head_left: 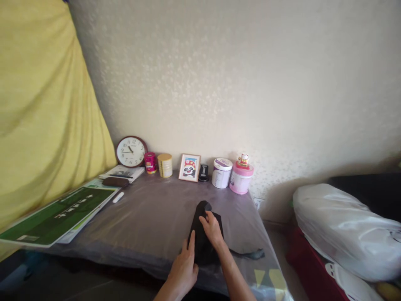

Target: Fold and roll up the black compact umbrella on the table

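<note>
Two hands on one black cloth [205, 247], near the front edge of a table [156, 209] under a clear plastic cover. The cloth sits between and under the hands, stretching past the right hand's fingertips toward the wall [250, 83].

Left hand [184, 264]: at the cloth's left side, index finger straight along that edge, thumb apart from it and lower. Can't tell if it grips any fabric.

Right hand [213, 230]: farther from the body than the left, over the upper part of the cloth, fingers bent, thumb side toward the left hand. Touching the cloth; can't tell if it's pinching a fold or just pressing.

Dark strap [250, 253] lies on the table to the right of the right hand. Its join to the cloth, if any, is hidden by the forearm.

Beyond both hands, along the wall: clock [131, 151], magenta can [150, 164], yellow-lidded jar [165, 166], panda picture [189, 168], white tub [222, 174], pink tub [240, 182] with a cat figurine [243, 160] on top.

Well left of the left hand: green sheet [62, 213], brown case [115, 182], white pen-like stick [118, 197]. Well right of the right hand, off the table: white plastic bag [341, 228].
</note>
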`<state>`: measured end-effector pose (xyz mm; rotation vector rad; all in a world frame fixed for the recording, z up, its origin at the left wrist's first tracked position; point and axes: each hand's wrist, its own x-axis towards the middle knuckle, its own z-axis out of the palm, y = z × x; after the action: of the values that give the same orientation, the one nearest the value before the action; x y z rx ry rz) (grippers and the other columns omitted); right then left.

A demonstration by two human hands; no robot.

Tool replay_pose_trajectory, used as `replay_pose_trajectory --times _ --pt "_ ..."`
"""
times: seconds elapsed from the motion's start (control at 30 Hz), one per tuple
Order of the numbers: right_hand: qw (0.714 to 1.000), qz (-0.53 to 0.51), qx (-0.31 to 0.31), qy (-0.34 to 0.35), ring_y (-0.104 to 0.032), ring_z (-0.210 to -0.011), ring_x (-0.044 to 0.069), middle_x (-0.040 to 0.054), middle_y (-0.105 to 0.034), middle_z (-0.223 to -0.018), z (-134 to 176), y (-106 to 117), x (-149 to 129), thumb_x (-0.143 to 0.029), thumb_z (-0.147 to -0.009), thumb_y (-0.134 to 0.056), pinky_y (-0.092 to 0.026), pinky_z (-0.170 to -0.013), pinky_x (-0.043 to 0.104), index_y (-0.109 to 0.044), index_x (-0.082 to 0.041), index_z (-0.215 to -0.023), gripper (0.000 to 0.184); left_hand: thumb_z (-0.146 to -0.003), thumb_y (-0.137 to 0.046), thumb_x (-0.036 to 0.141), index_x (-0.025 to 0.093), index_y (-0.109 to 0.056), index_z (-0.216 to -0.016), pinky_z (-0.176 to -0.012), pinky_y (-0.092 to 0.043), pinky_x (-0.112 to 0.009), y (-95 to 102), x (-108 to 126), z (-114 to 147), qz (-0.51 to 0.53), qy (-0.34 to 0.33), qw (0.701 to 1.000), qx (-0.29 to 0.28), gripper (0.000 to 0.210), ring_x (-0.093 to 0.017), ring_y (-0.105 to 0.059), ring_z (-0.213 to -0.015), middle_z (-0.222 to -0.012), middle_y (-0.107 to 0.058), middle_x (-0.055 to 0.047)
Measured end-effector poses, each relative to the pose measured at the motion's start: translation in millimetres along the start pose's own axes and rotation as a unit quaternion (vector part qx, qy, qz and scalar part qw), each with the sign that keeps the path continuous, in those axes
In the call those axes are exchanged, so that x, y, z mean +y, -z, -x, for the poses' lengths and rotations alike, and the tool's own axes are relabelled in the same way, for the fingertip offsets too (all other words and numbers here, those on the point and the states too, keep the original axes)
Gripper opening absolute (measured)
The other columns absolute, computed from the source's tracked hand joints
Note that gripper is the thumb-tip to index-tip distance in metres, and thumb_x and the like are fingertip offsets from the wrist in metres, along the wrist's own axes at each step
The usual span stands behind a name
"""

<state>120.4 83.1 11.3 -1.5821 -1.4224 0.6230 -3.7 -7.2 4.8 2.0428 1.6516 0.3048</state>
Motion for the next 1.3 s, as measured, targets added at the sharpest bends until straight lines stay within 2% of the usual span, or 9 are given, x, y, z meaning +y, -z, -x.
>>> replay_pose_trajectory --times 0.2,0.4,0.57,0.77,0.9,0.97,1.1,1.2,1.3 --pt "0.997 0.014 -0.065 -0.026 -0.057 -0.052 0.013 -0.0019 -0.062 -0.062 -1.5 -7.9 -8.2 -0.024 -0.076 -0.053 -0.04 -0.046 0.02 -0.056 -0.016 -0.104 0.029 -0.067 -0.043 0.003 0.013 0.001 -0.141 -0.089 -0.04 -0.022 3.9 -2.1 -0.1 0.004 -0.007 1.0 0.001 0.087 -0.019 -0.052 -0.112 -0.146 -0.021 -0.016" --pt "0.994 -0.023 -0.106 -0.01 -0.058 -0.048 0.012 -0.0022 -0.061 -0.058 3.8 -4.5 -15.3 -0.035 -0.081 -0.047 -0.041 -0.046 0.021 -0.058 -0.017 -0.094 0.024 -0.065 -0.042 0.003 0.018 0.023 -0.136 -0.084 -0.043 -0.023 0.8 -6.1 1.3 0.029 -0.015 0.999 0.03 0.097 -0.018 -0.054 -0.11 -0.15 -0.006 -0.014" --pt "0.981 -0.087 -0.169 -0.023 -0.054 -0.038 0.008 -0.0047 -0.058 -0.055 7.8 -4.2 -17.5 -0.04 -0.085 -0.039 -0.039 -0.038 0.016 -0.056 -0.019 -0.08 0.028 -0.067 -0.041 0.003 0.024 0.025 -0.135 -0.085 -0.043 -0.024 5.9 -6.8 6.9 0.038 -0.031 0.998 0.048 0.097 -0.019 -0.051 -0.116 -0.151 -0.006 -0.01" --pt "0.988 -0.036 -0.146 0.04 -0.052 -0.039 0.006 -0.0046 -0.058 -0.057 13.3 -6.5 -16.5 -0.034 -0.084 -0.043 -0.037 -0.042 0.015 -0.062 -0.02 -0.078 0.025 -0.077 -0.046 0.018 0.025 0.012 -0.139 -0.083 -0.044 -0.029 20.0 -6.5 15.8 -0.022 -0.016 0.999 0.044 0.086 -0.022 -0.054 -0.11 -0.142 -0.033 -0.013" --pt "0.987 0.016 -0.141 0.082 -0.052 -0.04 0.007 -0.0032 -0.062 -0.059 15.7 -4.6 -19.9 -0.03 -0.083 -0.043 -0.037 -0.044 0.018 -0.066 -0.021 -0.076 0.025 -0.073 -0.051 0.022 0.025 -0.014 -0.14 -0.101 -0.033 -0.043 25.5 -2.0 11.7 -0.1 -0.027 0.987 0.127 0.076 -0.03 -0.031 -0.13 -0.147 -0.022 -0.012" --pt "0.985 0.033 -0.137 0.101 -0.055 -0.045 0.009 -0.0019 -0.064 -0.062 15.3 -3.5 -22.3 -0.027 -0.082 -0.044 -0.039 -0.048 0.019 -0.067 -0.021 -0.075 0.025 -0.071 -0.052 0.023 0.022 -0.017 -0.139 -0.106 -0.024 -0.048 22.2 -0.8 5.9 -0.105 -0.06 0.981 0.149 0.077 -0.03 -0.021 -0.135 -0.149 -0.017 -0.011" --pt "0.983 0.059 -0.121 0.122 -0.059 -0.054 0.012 -0.0005 -0.067 -0.065 13.3 -3.7 -25.9 -0.025 -0.081 -0.044 -0.041 -0.055 0.02 -0.068 -0.022 -0.071 0.026 -0.067 -0.047 0.017 0.014 -0.017 -0.139 -0.109 -0.02 -0.05 2.2 -6.2 -4.5 -0.102 -0.083 0.98 0.147 0.078 -0.028 -0.017 -0.136 -0.148 -0.02 -0.011" --pt "0.982 0.076 -0.118 0.13 -0.06 -0.057 0.013 -0.0002 -0.067 -0.067 15.0 -4.4 -27.1 -0.025 -0.083 -0.043 -0.042 -0.058 0.021 -0.068 -0.022 -0.072 0.028 -0.068 -0.044 0.015 0.011 -0.018 -0.138 -0.109 -0.022 -0.05 -15.9 -14.6 -7.6 -0.094 -0.077 0.983 0.14 0.075 -0.029 -0.019 -0.135 -0.146 -0.024 -0.014" --pt "0.975 0.102 -0.103 0.167 -0.062 -0.073 0.015 0.0016 -0.069 -0.078 21.4 -3.6 -27.3 -0.023 -0.084 -0.045 -0.044 -0.067 0.023 -0.069 -0.023 -0.076 0.025 -0.072 -0.038 0.012 0.01 -0.007 -0.14 -0.107 -0.028 -0.047 -29.7 -21.8 -9.5 -0.062 -0.089 0.983 0.147 0.075 -0.028 -0.024 -0.134 -0.146 -0.022 -0.017"
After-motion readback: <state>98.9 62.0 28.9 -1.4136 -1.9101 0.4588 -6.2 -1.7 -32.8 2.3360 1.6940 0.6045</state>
